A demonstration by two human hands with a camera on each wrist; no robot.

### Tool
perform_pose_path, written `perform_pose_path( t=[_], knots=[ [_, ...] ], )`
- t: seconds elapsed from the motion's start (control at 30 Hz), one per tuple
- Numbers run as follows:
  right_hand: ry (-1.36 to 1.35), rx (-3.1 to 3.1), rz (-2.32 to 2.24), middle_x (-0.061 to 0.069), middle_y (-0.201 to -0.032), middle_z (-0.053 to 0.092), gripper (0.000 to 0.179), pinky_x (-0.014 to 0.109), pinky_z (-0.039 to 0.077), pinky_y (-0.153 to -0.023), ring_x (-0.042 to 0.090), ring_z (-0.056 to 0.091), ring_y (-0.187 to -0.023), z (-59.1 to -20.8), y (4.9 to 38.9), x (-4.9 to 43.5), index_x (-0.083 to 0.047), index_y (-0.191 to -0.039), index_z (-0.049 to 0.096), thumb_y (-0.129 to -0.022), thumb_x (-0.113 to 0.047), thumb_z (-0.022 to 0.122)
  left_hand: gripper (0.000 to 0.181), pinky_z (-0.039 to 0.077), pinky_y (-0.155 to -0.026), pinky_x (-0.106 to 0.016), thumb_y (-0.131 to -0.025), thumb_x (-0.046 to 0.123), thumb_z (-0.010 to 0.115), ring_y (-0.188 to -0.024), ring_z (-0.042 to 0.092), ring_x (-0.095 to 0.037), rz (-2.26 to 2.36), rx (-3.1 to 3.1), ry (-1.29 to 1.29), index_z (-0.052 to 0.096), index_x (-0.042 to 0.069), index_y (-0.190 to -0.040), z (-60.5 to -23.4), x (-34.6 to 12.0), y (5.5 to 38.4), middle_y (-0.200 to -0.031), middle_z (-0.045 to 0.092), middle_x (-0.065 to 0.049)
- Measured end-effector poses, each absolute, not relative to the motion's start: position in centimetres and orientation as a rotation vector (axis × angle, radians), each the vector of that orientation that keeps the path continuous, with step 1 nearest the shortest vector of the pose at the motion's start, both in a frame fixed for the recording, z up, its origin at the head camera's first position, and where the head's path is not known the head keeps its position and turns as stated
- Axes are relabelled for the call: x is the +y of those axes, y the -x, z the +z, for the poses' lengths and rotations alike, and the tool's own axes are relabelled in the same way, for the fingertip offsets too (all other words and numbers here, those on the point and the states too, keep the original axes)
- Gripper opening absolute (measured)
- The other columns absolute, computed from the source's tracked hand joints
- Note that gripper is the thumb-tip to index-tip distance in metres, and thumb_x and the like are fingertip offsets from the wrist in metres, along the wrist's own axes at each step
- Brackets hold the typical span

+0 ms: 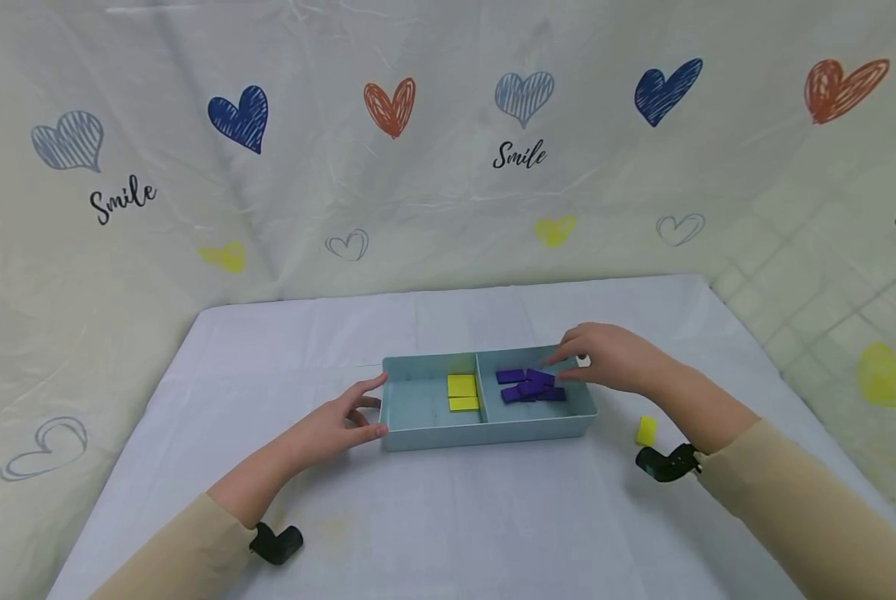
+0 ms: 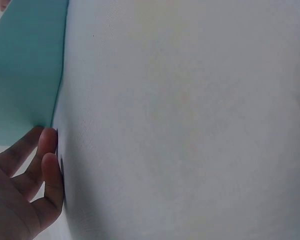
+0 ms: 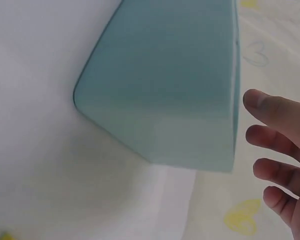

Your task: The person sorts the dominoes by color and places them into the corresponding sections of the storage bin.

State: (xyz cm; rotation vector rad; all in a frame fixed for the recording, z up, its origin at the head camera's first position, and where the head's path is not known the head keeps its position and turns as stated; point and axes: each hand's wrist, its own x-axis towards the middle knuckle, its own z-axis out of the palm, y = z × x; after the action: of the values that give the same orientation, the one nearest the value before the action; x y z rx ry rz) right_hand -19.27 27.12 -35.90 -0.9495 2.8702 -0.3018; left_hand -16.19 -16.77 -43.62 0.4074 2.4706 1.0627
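Observation:
A light blue-green tray (image 1: 448, 438) with two compartments sits in the middle of the table. Its left compartment holds yellow tiles (image 1: 462, 386) against the divider; a loose heap of dark purple tiles (image 1: 530, 389) lies in the right one. My left hand (image 1: 342, 423) touches the tray's left end with its fingertips, near the bottom corner in the left wrist view. Over the right compartment's far right corner hovers my right hand (image 1: 611, 358), fingers parted and nothing between them. In the right wrist view its fingertips (image 3: 256, 98) show just above the tray's rim.
One yellow tile (image 1: 646, 431) lies on the white tablecloth (image 1: 478, 517) to the right of the tray, near the right wrist. A dark wrist camera (image 1: 667, 465) is on the right wrist, another (image 1: 277, 545) on the left. Behind the table hangs a heart-patterned sheet (image 1: 448, 192).

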Motion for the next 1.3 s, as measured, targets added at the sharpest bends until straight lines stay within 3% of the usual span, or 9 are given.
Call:
perform_pose_path(
  t=[0.43,0.77,1.0,1.3],
  knots=[
    [0.793,2.876,-0.397,-0.007,-0.105,0.068,0.024,0.044,0.054,-0.081,0.020,0.062,-0.094,-35.8,17.4,32.3,-0.021,-0.110,0.077,-0.086,-0.023,0.078,0.080,0.049,-0.080,-0.035,-0.090,0.048,0.070,-0.105,0.058,-0.012,1.050,2.495,-0.420,0.023,0.046,-0.155,-44.0,-16.8,16.3,-0.140,0.055,-0.001],
    [0.627,2.787,-0.404,-0.006,-0.105,0.068,0.022,0.033,0.053,-0.074,0.018,0.060,-0.091,-37.1,15.4,36.2,-0.022,-0.108,0.078,-0.086,-0.027,0.078,0.081,0.049,-0.080,-0.035,-0.089,0.051,0.070,-0.105,0.058,-0.012,1.058,2.487,-0.431,0.022,0.047,-0.154,-43.7,-17.0,16.2,-0.140,0.054,0.001],
    [0.572,2.738,-0.418,-0.010,-0.104,0.066,0.021,0.025,0.050,-0.068,0.014,0.055,-0.087,-38.2,14.1,37.5,-0.022,-0.106,0.077,-0.085,-0.021,0.078,0.081,0.049,-0.078,-0.034,-0.089,0.050,0.070,-0.104,0.058,-0.012,1.073,2.481,-0.437,0.023,0.045,-0.155,-43.6,-16.8,16.2,-0.141,0.054,-0.002],
    [0.536,2.667,-0.439,-0.006,-0.113,0.064,0.027,0.031,0.053,-0.074,0.016,0.057,-0.092,-39.9,14.0,37.3,-0.025,-0.110,0.074,-0.086,-0.014,0.076,0.081,0.048,-0.079,-0.034,-0.089,0.049,0.070,-0.103,0.058,-0.012,1.069,2.490,-0.425,0.023,0.045,-0.155,-43.6,-16.8,16.2,-0.140,0.054,-0.001]
  ],
)
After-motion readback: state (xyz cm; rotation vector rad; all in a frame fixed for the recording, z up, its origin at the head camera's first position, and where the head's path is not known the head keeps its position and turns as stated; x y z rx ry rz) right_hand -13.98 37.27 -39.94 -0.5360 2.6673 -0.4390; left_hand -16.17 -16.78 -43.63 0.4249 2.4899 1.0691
